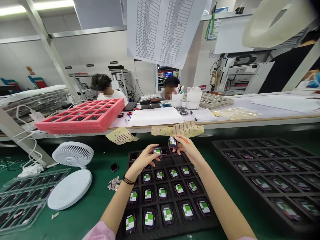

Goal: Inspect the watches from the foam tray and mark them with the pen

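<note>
A black foam tray [156,205] lies in front of me, with watches showing green and white screens in several of its pockets. Above its far rows, my left hand [147,157] pinches a watch [157,151] with a lit screen. Just to the right and slightly higher, my right hand [186,148] holds another watch [172,142], its screen facing me. An orange, slender object [184,140] shows against the fingers of my right hand. The two held watches are close together but apart.
A second black tray [252,196] of watches lies right. On the left are a white fan [70,191], clear trays [22,200], a loose watch [114,167] and small strips [114,183]. A shelf [225,124] crosses behind, bearing a pink foam tray [100,126]. Two people sit beyond.
</note>
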`<state>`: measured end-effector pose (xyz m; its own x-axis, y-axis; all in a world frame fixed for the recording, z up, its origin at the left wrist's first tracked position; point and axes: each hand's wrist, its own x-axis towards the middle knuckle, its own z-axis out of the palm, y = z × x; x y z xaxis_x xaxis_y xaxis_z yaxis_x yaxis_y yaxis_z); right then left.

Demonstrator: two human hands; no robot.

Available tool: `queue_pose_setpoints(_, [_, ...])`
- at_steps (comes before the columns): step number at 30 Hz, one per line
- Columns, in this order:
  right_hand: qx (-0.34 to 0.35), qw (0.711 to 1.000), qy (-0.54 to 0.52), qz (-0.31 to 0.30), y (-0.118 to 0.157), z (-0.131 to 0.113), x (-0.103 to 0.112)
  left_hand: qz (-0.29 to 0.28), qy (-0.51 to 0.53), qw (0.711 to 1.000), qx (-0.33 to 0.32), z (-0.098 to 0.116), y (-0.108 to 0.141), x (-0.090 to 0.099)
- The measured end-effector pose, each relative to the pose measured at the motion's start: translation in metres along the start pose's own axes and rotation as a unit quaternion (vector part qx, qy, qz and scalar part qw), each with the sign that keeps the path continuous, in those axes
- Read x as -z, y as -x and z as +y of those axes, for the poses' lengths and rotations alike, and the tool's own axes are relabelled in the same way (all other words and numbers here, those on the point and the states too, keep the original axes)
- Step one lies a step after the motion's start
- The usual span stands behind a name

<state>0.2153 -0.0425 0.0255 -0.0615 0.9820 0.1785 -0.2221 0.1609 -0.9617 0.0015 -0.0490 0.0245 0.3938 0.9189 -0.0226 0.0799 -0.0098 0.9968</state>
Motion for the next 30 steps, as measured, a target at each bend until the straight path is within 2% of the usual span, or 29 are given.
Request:
queue_pose_setpoints(3, [-0.005,0.999,0.002,-0.035,0.002,0.002,-0.004,0.019,-0.018,1.000,-0.015,-0.004,-0.002,0.002])
queue_pose_setpoints(11, [-0.011,0.997,0.042,-0.060,0.005,0.009,-0.001,0.028,0.001,0.999,-0.030,-0.002,-0.004,-0.001])
queue_pose_setpoints(20, [0.011,0.998,0.042,-0.048,0.003,0.016,-0.001,0.018,-0.003,0.997,-0.079,-0.006,-0.003,-0.003])
queue_pose_setpoints(30, [0.023,0.996,0.074,-0.035,0.010,0.005,-0.008,0.011,0.012,0.998,-0.065,0.002,0.004,-0.007])
